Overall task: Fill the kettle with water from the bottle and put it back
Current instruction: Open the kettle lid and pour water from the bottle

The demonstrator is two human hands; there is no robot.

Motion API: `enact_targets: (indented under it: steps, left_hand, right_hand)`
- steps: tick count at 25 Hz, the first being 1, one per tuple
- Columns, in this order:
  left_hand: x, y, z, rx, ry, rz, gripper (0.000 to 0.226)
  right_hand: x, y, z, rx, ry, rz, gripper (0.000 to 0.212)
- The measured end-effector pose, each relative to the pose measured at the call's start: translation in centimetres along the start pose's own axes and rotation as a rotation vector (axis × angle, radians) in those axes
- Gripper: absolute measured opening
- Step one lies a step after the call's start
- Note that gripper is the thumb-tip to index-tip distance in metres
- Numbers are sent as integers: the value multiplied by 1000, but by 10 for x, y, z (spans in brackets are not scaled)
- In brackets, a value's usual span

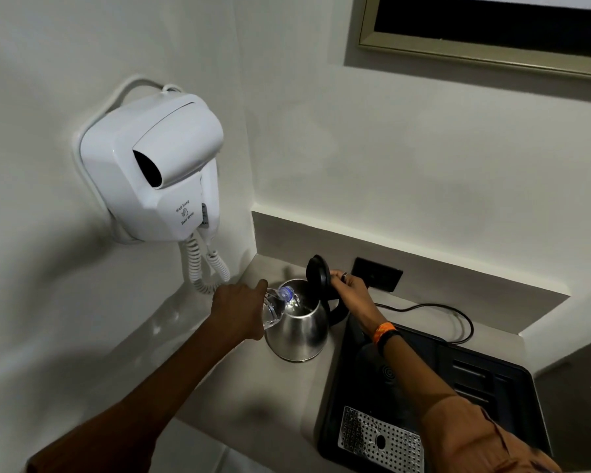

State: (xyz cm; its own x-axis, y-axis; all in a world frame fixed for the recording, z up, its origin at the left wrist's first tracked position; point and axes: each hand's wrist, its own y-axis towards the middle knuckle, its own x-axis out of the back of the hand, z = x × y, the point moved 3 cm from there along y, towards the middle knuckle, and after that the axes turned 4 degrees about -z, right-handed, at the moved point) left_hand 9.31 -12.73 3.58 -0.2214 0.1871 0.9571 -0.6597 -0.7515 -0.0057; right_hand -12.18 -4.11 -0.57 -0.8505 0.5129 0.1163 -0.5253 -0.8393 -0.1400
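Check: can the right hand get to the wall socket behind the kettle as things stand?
Probably yes. The right hand is beside the socket with nothing between them, but it holds the kettle lid open and would have to let go.

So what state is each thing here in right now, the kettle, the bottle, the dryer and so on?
Kettle: upright on the counter, off the black tray.
Kettle lid: flipped open.
Water bottle: tilted, neck over the kettle's mouth.
Left hand: gripping the bottle.
Right hand: at the kettle's handle, behind the lid.
Hair dryer: docked in its wall holder.
Black tray: nothing visibly standing on it.
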Motion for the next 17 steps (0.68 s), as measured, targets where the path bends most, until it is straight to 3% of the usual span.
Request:
enact_targets:
  steps: [17]
  left_hand:
    - [2, -15, 4, 3, 14, 2, 72]
  right_hand:
    - [-1, 1, -5, 1, 30, -3, 27]
